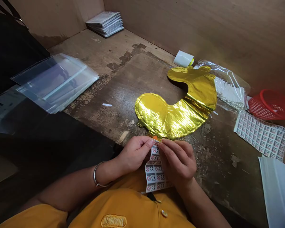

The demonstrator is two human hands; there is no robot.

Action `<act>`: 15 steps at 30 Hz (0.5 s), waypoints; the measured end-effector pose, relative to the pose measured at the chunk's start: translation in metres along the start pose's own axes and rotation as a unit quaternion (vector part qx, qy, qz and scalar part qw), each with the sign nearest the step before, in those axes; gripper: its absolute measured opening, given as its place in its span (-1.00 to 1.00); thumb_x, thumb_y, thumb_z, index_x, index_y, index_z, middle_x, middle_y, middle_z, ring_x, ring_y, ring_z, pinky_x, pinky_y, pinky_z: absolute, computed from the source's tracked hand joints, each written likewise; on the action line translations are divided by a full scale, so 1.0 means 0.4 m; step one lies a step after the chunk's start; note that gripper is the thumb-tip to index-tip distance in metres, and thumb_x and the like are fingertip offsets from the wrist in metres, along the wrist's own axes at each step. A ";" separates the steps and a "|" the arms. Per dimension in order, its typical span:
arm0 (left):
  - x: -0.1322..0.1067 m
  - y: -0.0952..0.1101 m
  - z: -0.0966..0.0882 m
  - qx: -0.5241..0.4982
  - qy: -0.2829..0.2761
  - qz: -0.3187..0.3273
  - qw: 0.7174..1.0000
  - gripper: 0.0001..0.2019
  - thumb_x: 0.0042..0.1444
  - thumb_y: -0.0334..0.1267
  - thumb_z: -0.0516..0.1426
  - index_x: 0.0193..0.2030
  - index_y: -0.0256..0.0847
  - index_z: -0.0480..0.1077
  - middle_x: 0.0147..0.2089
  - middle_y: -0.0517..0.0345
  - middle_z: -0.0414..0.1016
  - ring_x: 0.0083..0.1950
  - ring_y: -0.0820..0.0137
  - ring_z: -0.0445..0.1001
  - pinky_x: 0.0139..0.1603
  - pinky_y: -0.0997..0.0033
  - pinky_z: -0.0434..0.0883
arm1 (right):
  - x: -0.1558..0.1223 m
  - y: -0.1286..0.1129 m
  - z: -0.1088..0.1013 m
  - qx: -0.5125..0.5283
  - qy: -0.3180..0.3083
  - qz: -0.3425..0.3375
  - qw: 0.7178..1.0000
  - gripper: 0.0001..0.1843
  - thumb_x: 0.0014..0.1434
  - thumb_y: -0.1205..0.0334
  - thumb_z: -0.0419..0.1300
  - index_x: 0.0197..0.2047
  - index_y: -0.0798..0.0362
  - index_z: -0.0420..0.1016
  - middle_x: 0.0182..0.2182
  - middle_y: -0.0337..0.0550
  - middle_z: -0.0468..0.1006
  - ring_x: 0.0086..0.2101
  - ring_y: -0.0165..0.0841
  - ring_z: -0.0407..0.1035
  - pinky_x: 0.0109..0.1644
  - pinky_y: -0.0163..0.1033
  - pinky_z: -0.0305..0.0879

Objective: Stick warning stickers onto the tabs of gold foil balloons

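Observation:
A sheet of small CE stickers (pixel 154 172) hangs from my two hands at the table's near edge. My left hand (pixel 136 152) pinches its top edge between thumb and forefinger. Right beside it, my right hand (pixel 179 158) has its fingertips closed at the sheet's upper corner; whether a single sticker is between them is too small to tell. Just beyond my fingers lies a flat gold foil balloon (pixel 166 117), curved and partly folded. Something small and orange shows between my hands and the balloon.
Clear plastic sleeves (pixel 59 82) lie at the left edge. Stacked packets (pixel 105 23) stand in the far corner. On the right are a bag of white sticks (pixel 230 91), a red basket (pixel 263 103), more sticker sheets (pixel 261 134) and a white packet (pixel 277 190).

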State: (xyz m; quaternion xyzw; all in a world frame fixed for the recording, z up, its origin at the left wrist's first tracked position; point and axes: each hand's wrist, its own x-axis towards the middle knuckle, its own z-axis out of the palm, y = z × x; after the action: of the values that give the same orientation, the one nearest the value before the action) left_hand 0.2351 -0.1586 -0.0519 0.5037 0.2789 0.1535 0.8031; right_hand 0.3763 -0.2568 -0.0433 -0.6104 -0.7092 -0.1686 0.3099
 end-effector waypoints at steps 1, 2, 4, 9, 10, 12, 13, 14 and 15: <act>0.000 0.001 0.001 -0.008 -0.001 -0.006 1.000 -0.60 0.21 0.03 0.05 -0.44 -0.30 0.32 -0.49 0.24 0.23 -0.45 0.50 0.16 -0.42 0.50 0.21 | 0.000 0.000 0.001 0.000 0.003 0.000 1.000 -0.61 0.06 0.48 0.31 -0.04 0.00 0.50 -0.21 -0.09 0.64 -0.27 -0.25 0.41 -0.18 -0.10 0.42; 0.000 0.002 0.002 -0.014 -0.003 -0.011 1.000 -0.60 0.20 0.04 0.05 -0.44 -0.30 0.31 -0.48 0.24 0.23 -0.45 0.50 0.17 -0.42 0.50 0.21 | 0.001 0.000 0.001 0.000 0.005 0.002 1.000 -0.61 0.06 0.47 0.31 -0.04 -0.01 0.50 -0.21 -0.10 0.63 -0.27 -0.26 0.40 -0.19 -0.11 0.42; 0.001 0.003 0.002 -0.016 -0.002 -0.014 1.000 -0.59 0.19 0.05 0.06 -0.44 -0.30 0.31 -0.48 0.23 0.24 -0.45 0.50 0.18 -0.42 0.50 0.22 | 0.008 -0.001 0.002 -0.003 0.004 0.018 1.000 -0.65 0.07 0.46 0.31 -0.08 -0.03 0.49 -0.21 -0.10 0.61 -0.26 -0.27 0.39 -0.18 -0.13 0.43; 0.002 -0.001 0.004 0.039 0.011 0.014 0.999 -0.61 0.22 0.00 0.03 -0.43 -0.30 0.34 -0.48 0.21 0.27 -0.43 0.48 0.20 -0.41 0.49 0.22 | 0.036 -0.001 -0.002 0.047 -0.045 0.103 0.993 -0.86 0.12 0.42 0.26 -0.25 0.02 0.45 -0.22 -0.07 0.53 -0.23 -0.29 0.39 -0.12 -0.12 0.39; 0.002 -0.002 0.004 0.047 0.012 0.019 0.999 -0.62 0.23 -0.01 0.02 -0.42 -0.30 0.35 -0.47 0.20 0.28 -0.43 0.47 0.20 -0.40 0.48 0.22 | 0.041 -0.001 -0.003 0.065 -0.060 0.119 0.989 -0.89 0.14 0.40 0.24 -0.26 0.03 0.44 -0.21 -0.07 0.51 -0.21 -0.28 0.39 -0.11 -0.11 0.39; 0.003 -0.004 0.003 0.049 0.010 0.021 0.999 -0.62 0.24 -0.01 0.02 -0.42 -0.30 0.36 -0.47 0.19 0.29 -0.42 0.47 0.21 -0.39 0.47 0.23 | 0.047 -0.002 -0.007 0.095 -0.085 0.135 0.983 -0.92 0.17 0.38 0.21 -0.26 0.03 0.42 -0.22 -0.07 0.47 -0.19 -0.27 0.38 -0.11 -0.10 0.38; 0.004 -0.005 0.002 0.047 0.009 0.021 0.999 -0.62 0.24 -0.02 0.02 -0.43 -0.30 0.36 -0.47 0.19 0.29 -0.42 0.47 0.21 -0.38 0.47 0.24 | 0.048 -0.003 -0.008 0.105 -0.093 0.135 0.981 -0.92 0.17 0.38 0.19 -0.26 0.03 0.42 -0.22 -0.06 0.46 -0.18 -0.27 0.38 -0.11 -0.10 0.38; 0.005 -0.006 0.001 0.045 0.008 0.020 0.999 -0.62 0.24 -0.02 0.02 -0.43 -0.30 0.36 -0.47 0.20 0.29 -0.42 0.47 0.21 -0.38 0.47 0.24 | 0.048 -0.005 -0.010 0.113 -0.098 0.133 0.980 -0.92 0.18 0.39 0.18 -0.26 0.03 0.41 -0.22 -0.06 0.46 -0.18 -0.27 0.37 -0.11 -0.10 0.38; 0.006 -0.006 0.000 0.043 0.007 0.020 0.999 -0.62 0.24 -0.02 0.02 -0.43 -0.31 0.36 -0.47 0.20 0.29 -0.41 0.47 0.21 -0.38 0.47 0.24 | 0.047 -0.007 -0.012 0.117 -0.100 0.133 0.979 -0.92 0.18 0.39 0.17 -0.26 0.04 0.40 -0.22 -0.06 0.46 -0.18 -0.26 0.37 -0.11 -0.10 0.38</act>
State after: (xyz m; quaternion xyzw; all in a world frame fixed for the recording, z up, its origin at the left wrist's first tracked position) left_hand 0.2368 -0.1585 -0.0547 0.5422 0.2808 0.1612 0.7753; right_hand 0.3734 -0.2458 -0.0271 -0.6727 -0.6636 0.0203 0.3267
